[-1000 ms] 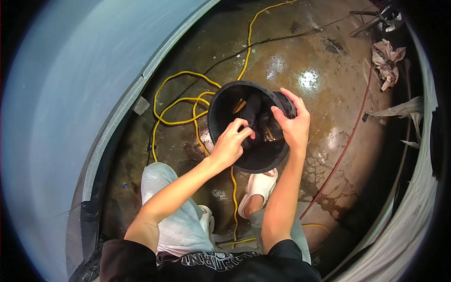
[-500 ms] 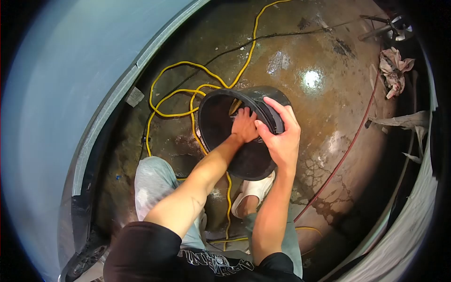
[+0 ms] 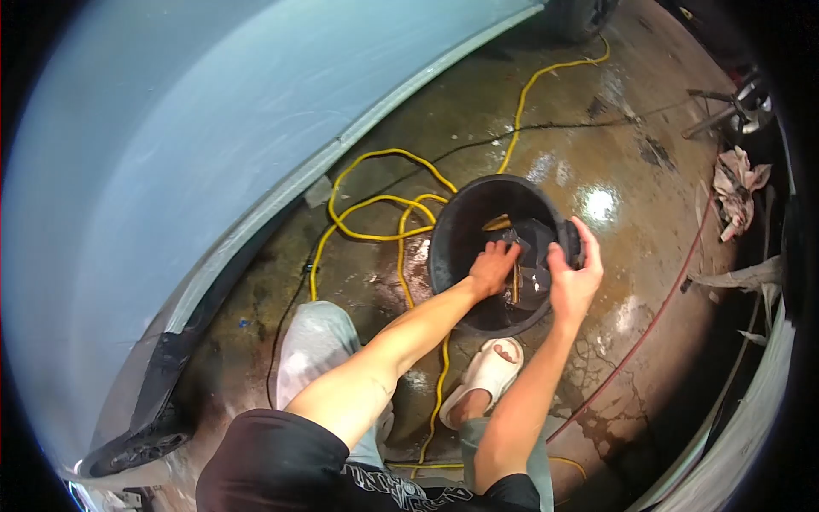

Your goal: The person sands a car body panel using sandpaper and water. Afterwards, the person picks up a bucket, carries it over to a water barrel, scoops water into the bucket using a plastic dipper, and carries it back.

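A round black bucket (image 3: 450, 224) stands on the wet floor in front of me. My right hand (image 3: 577, 282) grips its right rim, thumb on the inner side and fingers outside. Deep inside it, my left hand (image 3: 493, 268) has its fingers curled against a dark, thin sheet (image 3: 536, 241) that looks like wet sandpaper. Near the far inner wall lies a yellowish-tan piece (image 3: 497, 223). A narrow tan strip (image 3: 515, 283) shows beside my left fingers. My left fingertips are partly hidden among the dark pieces.
A pale blue-grey car panel (image 3: 230, 111) fills the left side. A yellow cord (image 3: 375, 154) loops on the floor beyond the bucket and runs under it towards me. On the right are a red hose (image 3: 653, 320) and crumpled paper (image 3: 738, 189). My sandalled foot (image 3: 488, 375) is close to the bucket.
The bucket has tipped back from leaning towards me to nearly upright, so its contents show. My left hand stays inside it, my right at the rim. The view has shifted left.
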{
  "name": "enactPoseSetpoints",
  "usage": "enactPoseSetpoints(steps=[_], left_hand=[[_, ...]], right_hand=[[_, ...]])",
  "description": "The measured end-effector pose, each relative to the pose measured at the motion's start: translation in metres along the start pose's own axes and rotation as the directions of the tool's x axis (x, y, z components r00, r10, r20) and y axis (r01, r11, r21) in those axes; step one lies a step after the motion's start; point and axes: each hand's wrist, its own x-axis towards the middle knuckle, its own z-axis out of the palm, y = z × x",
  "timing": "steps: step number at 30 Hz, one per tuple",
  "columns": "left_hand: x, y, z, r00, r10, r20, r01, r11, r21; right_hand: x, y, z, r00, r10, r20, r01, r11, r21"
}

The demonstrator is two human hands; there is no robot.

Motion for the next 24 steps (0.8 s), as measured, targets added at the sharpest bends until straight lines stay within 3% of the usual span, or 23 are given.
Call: enactPoseSetpoints(steps=[2, 6, 9, 11, 14, 16, 18, 20, 21, 22, 24], left_hand=[[-0.002, 0.008, -0.028, 0.999, -0.046, 0.02, 0.047, 0.998, -0.049], [-0.026, 0.022, -0.121, 0.953, 0.093, -0.287, -0.198, 0.912, -0.359], [-0.075, 0.042, -0.251, 0.854, 0.224, -0.47, -0.338, 0.925, -0.174], [-0.129, 0.055, -0.339, 0.819, 0.228, -0.527, -0.258, 0.966, 0.017], [-0.218, 0.069, -0.428, 0.744, 0.191, -0.64, 0.035, 0.946, 0.323], [-0.275, 0.074, -0.451, 0.73, 0.247, -0.637, 0.356, 0.658, 0.664], [-0.312, 0.054, -0.436, 0.694, 0.189, -0.695, 0.635, 0.296, 0.714], [-0.337, 0.015, -0.42, 0.717, -0.014, -0.697, 0.67, 0.291, 0.683], [-0.346, -0.007, -0.412, 0.761, 0.017, -0.649, 0.612, 0.313, 0.726], [-0.349, -0.033, -0.408, 0.82, 0.247, -0.516, 0.436, 0.312, 0.844], [-0.323, -0.042, -0.414, 0.882, 0.303, -0.361, 0.238, 0.373, 0.897]], right_hand=[[0.014, 0.013, -0.004, 0.999, 0.042, -0.021, -0.042, 0.999, -0.029], [0.035, 0.035, -0.02, 0.997, 0.064, -0.04, -0.066, 0.997, -0.039], [0.047, 0.072, -0.036, 0.997, 0.075, -0.024, -0.074, 0.997, 0.013], [0.051, 0.083, -0.04, 0.999, 0.036, -0.04, -0.037, 0.999, -0.021], [0.051, 0.084, -0.041, 0.998, 0.019, -0.065, -0.024, 0.996, -0.083], [0.053, 0.085, -0.037, 0.996, 0.016, -0.083, -0.021, 0.998, -0.057], [0.054, 0.085, -0.034, 0.995, 0.014, -0.095, -0.017, 0.999, -0.029], [0.053, 0.078, -0.031, 0.995, 0.06, -0.074, -0.061, 0.998, -0.013], [0.052, 0.078, -0.03, 0.996, 0.054, -0.078, -0.054, 0.999, 0.002], [0.053, 0.077, -0.029, 0.995, 0.06, -0.077, -0.059, 0.998, 0.011], [0.053, 0.078, -0.03, 0.997, 0.033, -0.076, -0.034, 0.999, -0.007]])
